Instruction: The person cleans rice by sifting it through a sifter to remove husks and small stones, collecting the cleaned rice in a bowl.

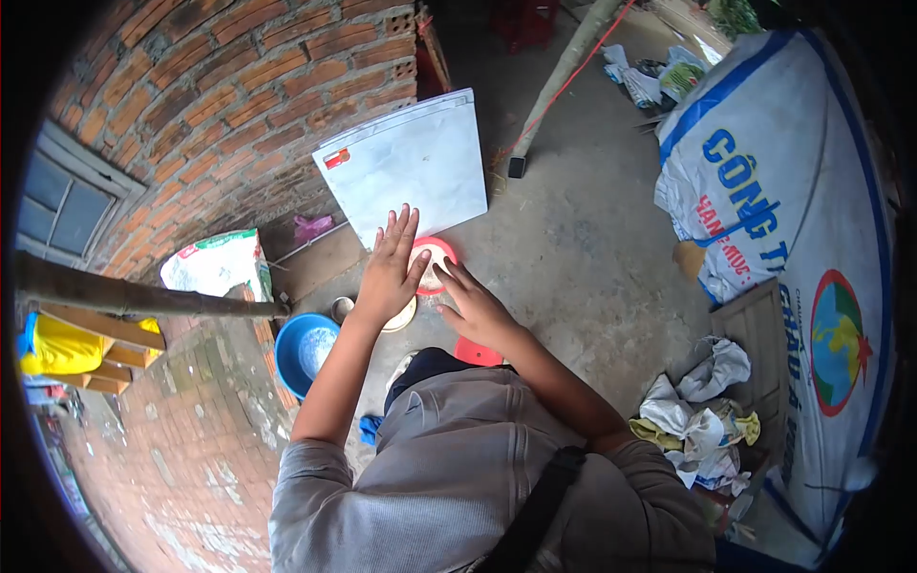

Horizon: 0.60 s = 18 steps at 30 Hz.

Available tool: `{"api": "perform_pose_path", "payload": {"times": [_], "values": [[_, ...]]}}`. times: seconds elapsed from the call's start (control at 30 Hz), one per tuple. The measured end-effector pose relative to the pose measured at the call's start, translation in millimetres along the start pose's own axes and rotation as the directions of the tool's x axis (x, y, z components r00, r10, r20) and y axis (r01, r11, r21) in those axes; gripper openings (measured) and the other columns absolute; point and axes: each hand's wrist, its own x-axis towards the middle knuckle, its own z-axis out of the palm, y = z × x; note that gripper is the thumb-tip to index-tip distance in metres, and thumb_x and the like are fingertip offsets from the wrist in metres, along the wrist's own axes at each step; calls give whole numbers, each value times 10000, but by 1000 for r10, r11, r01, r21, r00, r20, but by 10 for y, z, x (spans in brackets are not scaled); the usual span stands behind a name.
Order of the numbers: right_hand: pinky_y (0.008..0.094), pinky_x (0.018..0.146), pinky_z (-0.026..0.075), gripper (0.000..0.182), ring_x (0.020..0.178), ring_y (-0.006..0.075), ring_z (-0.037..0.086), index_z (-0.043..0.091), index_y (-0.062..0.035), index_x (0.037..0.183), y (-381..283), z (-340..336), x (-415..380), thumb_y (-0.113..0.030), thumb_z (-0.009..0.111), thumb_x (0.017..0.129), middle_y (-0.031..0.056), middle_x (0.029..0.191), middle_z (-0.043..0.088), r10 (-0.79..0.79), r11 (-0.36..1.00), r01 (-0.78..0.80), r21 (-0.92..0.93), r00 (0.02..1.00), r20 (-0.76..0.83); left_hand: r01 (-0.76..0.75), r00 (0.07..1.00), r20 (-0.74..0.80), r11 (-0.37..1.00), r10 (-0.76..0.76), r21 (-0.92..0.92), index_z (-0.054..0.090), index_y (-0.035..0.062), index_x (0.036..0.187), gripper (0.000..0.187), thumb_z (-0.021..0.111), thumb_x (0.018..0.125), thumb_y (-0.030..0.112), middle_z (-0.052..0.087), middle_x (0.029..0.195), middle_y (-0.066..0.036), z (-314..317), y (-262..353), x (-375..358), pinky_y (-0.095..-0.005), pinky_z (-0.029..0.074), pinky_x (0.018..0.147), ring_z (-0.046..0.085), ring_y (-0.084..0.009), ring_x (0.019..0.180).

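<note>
My left hand point(390, 272) is raised with its fingers stretched out and holds nothing. To its right, my right hand point(470, 304) has its fingers apart, also with nothing in it. Between and beneath the hands shows a round red-rimmed basin point(452, 252) with pale contents. A large white panel point(411, 167) with a red label leans beyond my left fingertips. Below my left hand, a pale round dish point(401, 316) is partly hidden. A small metal bowl point(342, 308) lies left of my left wrist, beside a blue basin point(304, 353).
A brick wall point(229, 105) rises at the upper left. A bamboo pole point(143, 286) crosses the left side; another pole point(564, 81) stands upper right. A red stool point(476, 352) is close to my body. Crumpled sacks point(702, 415) and a big printed tarp point(793, 191) occupy the right.
</note>
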Motion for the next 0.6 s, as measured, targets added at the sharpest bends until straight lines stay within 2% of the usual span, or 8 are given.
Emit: {"api": "perform_pose_path", "payload": {"times": [0.03, 0.13, 0.2, 0.27, 0.37, 0.5, 0.57, 0.6], "values": [[433, 1041, 287, 587, 1260, 430, 307, 323, -16, 1340, 103, -67, -44, -187, 569, 835, 275, 1376, 288, -85, 995, 82, 60, 996, 36, 38, 999, -8, 999, -38, 2, 213, 88, 1414, 599, 432, 921, 348, 216, 1459, -150, 19, 110, -69, -454, 170, 1091, 179, -351, 1346], [422, 1040, 294, 589, 1274, 411, 300, 311, -32, 1351, 316, -417, -92, -195, 560, 843, 251, 1386, 292, 41, 999, -43, 12, 991, 130, 136, 990, -42, 991, -136, -3, 223, 90, 1413, 613, 457, 909, 348, 225, 1456, -150, 174, 395, -128, -461, 183, 1085, 184, -350, 1346], [419, 1023, 319, 588, 1271, 413, 304, 303, -33, 1352, 570, -523, -35, -183, 554, 842, 246, 1375, 316, 15, 1000, -19, 25, 992, 127, 182, 982, -53, 983, -182, 2, 229, 93, 1413, 620, 471, 901, 346, 230, 1455, -149, 315, 532, -165, -470, 191, 1079, 185, -347, 1347], [387, 1039, 300, 578, 1287, 363, 308, 307, -52, 1361, 794, -563, 88, -174, 548, 851, 206, 1388, 325, -12, 1000, 11, 9, 991, 132, 237, 969, -77, 971, -235, 20, 229, 96, 1413, 620, 474, 900, 344, 228, 1456, -147, 454, 603, -201, -472, 193, 1077, 185, -346, 1347], [370, 1028, 314, 577, 1275, 351, 332, 308, -27, 1354, 1011, -576, 340, -159, 552, 849, 215, 1381, 331, -17, 999, 23, -40, 988, 152, 319, 944, -81, 948, -320, -16, 224, 103, 1416, 610, 455, 911, 354, 216, 1462, -142, 613, 628, -272, -460, 170, 1086, 165, -356, 1351], [373, 1026, 317, 578, 1273, 348, 337, 303, -26, 1355, 1090, -391, 653, -159, 550, 850, 212, 1382, 331, 20, 999, -15, -31, 989, 147, 380, 924, -33, 924, -382, -40, 219, 108, 1417, 621, 463, 904, 358, 215, 1462, -141, 673, 306, -277, -466, 182, 1083, 173, -353, 1348], [381, 1034, 308, 584, 1279, 357, 324, 295, -39, 1363, 1061, -310, 790, -160, 547, 851, 211, 1387, 324, 21, 999, -10, -43, 964, 264, 408, 913, 8, 912, -408, -41, 199, 119, 1423, 622, 457, 908, 353, 207, 1466, -135, 726, 16, -261, -463, 172, 1087, 153, -347, 1355], [381, 1034, 308, 584, 1279, 357, 324, 295, -39, 1363, 1100, -228, 842, -160, 547, 851, 211, 1387, 324, 33, 998, -19, -55, 962, 270, 408, 913, 14, 911, -407, -56, 199, 119, 1423, 622, 457, 908, 353, 207, 1466, -135, 771, -126, -259, -463, 172, 1087, 153, -347, 1355]]}}
